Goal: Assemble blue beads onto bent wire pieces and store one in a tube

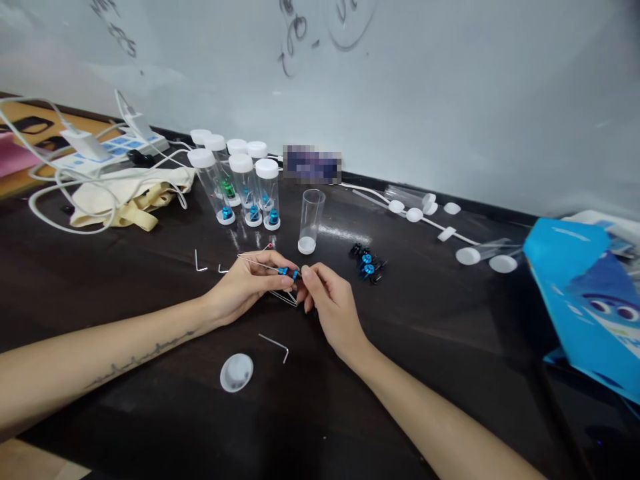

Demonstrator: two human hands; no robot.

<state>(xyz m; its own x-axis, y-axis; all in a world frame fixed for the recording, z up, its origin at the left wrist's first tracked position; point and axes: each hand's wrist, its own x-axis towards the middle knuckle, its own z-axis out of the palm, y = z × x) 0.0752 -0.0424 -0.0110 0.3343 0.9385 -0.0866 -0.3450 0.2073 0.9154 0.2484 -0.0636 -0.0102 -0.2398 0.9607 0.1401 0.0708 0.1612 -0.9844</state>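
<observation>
My left hand (247, 279) is closed on a small blue metal part (283, 271) with thin wire (284, 297) looping around and below the fingers. From the other side, my right hand (331, 297) pinches the part's dark end between thumb and fingers. Just behind the hands, an uncapped clear tube (313, 212) stands upright on a white base. Nearer me lie an L-shaped hex key (276, 344) and a white cap (237, 373) with small bits in it. Right of the tube is a small pile of blue and black parts (368, 269).
Several clear tubes with white lids (243, 177) stand at the back left, blue or green parts inside. Another hex key (199, 261) lies left of my hands. A cloth bag (125, 200) and power strip (113, 150) are far left; loose caps (415, 215) and a blue bag (575, 300) sit right.
</observation>
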